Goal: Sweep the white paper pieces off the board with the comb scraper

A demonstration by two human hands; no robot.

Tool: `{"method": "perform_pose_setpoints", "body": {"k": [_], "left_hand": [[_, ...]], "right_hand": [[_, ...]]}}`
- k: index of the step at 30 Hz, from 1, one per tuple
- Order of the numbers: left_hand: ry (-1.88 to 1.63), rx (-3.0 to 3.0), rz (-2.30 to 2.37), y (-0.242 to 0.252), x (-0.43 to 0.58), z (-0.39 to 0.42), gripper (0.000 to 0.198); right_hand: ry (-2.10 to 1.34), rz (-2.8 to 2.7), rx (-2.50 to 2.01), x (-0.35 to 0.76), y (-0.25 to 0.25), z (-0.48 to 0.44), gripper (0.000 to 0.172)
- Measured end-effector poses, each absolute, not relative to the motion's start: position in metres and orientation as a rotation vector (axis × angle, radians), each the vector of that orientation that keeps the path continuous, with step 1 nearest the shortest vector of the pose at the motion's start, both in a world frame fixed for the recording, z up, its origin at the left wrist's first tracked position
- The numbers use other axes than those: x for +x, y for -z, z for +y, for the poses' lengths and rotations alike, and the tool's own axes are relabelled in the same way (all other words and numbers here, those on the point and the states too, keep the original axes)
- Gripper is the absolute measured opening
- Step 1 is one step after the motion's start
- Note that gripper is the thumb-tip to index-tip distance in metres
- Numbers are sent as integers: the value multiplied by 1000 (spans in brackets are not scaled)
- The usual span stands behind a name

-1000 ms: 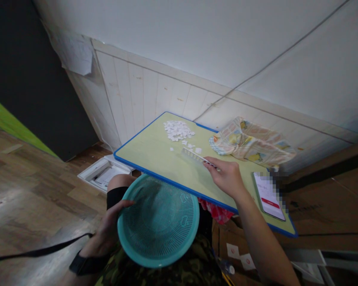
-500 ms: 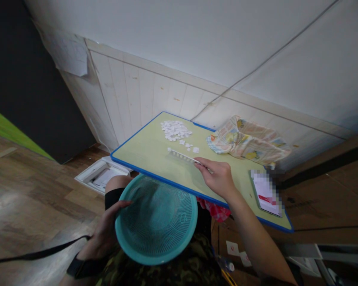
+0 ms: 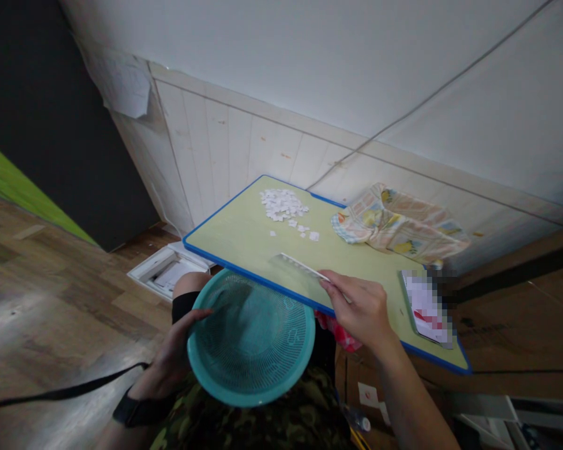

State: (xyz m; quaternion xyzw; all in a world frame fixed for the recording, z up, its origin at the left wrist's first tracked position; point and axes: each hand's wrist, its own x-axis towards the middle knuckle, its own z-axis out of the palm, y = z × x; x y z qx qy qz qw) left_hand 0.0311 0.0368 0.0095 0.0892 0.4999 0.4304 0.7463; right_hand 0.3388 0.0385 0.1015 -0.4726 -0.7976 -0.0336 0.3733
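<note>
My left hand (image 3: 181, 340) grips the left rim of a turquoise plastic strainer basket (image 3: 251, 390), thumb over the edge. The basket rests on my lap below the table's front edge, its mouth facing up. In my right hand (image 3: 363, 306) is a thin, flat white strip (image 3: 304, 268), pinched at one end and pointing left above the table. A row of pale marks or gaps runs along it; its exact kind I cannot make out. Beyond it lies a pile of small white pieces (image 3: 281, 205), with several loose ones (image 3: 314, 236) nearer me.
The pale yellow table (image 3: 229, 231) has a blue rim. A patterned cloth (image 3: 398, 225) lies at its back right, and a phone-like device (image 3: 425, 309) with a partly blurred screen lies at the right. An open white box (image 3: 162, 272) sits on the floor at left. A wall stands behind.
My right hand has drawn the white strip towards the table's front edge, away from a small white piece that stays on the table. My left hand still holds the basket.
</note>
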Motion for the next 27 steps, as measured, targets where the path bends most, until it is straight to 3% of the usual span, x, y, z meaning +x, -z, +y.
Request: {"method": "perform_pose_setpoints", "body": {"k": [27], "left_hand": [[-1018, 187, 1114, -22, 35, 33, 19]], "right_hand": [[4, -2181, -1009, 333, -117, 22, 26]]}}
